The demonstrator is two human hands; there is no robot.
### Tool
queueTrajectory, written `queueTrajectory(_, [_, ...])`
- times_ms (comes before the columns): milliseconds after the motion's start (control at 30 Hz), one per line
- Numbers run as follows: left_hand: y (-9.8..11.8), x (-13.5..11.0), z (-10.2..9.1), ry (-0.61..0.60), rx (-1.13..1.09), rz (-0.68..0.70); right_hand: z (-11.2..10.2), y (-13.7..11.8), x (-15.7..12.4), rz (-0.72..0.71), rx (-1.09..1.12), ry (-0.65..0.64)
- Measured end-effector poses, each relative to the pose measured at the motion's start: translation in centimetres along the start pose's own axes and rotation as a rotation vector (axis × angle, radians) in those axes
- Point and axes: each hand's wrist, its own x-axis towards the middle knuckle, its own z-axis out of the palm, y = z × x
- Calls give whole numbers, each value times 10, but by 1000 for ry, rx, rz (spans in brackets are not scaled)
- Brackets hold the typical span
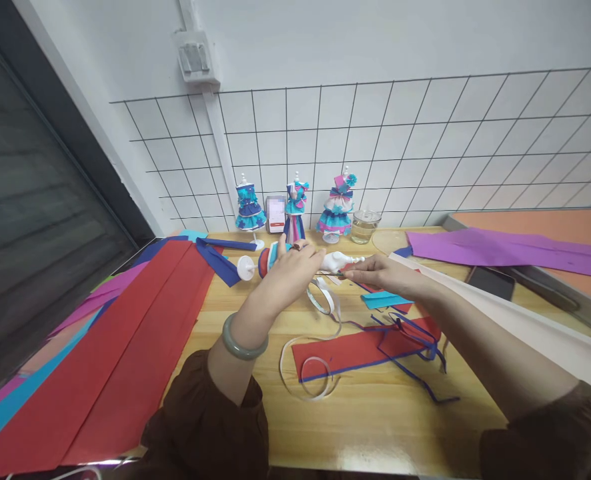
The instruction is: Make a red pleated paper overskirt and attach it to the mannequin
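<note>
My left hand [291,270], with a green bangle on its wrist, is closed around a small white mannequin [336,261] dressed in a red, blue and pale blue paper skirt [270,259]. The mannequin lies on its side, its round white base [246,268] pointing left. My right hand [378,271] pinches a thin tool [331,274], too small to name, against the mannequin's torso. Below the hands lie a strip of red paper [355,352] edged in blue, loose white tape loops [320,301] and blue paper trimmings [410,333].
Three dressed mannequins [295,207] stand at the back by the wire grid, with a small phone-like screen [275,213] and a glass jar [364,225]. Long red sheets [140,333] cover the left. Purple paper [500,248], a white sheet [535,327] and a dark phone [490,282] lie right.
</note>
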Motion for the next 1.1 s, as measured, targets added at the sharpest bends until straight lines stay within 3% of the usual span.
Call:
queueTrajectory(167, [-1, 1, -1, -6, -7, -9, 0, 2, 1, -20, -17, 2])
queueTrajectory(433, [-14, 2, 7, 127, -2, -75, 5, 4, 6, 84, 13, 10])
queueTrajectory(767, [-17, 0, -17, 363, -102, -153, 29, 1, 44, -97, -60, 88])
queueTrajectory(967, [-26, -6, -23, 468, 30, -193, 43, -5, 54, -81, 122, 72])
queueTrajectory(1100, [-36, -10, -25, 495, 77, -258, 43, 9, 50, -40, 307, 89])
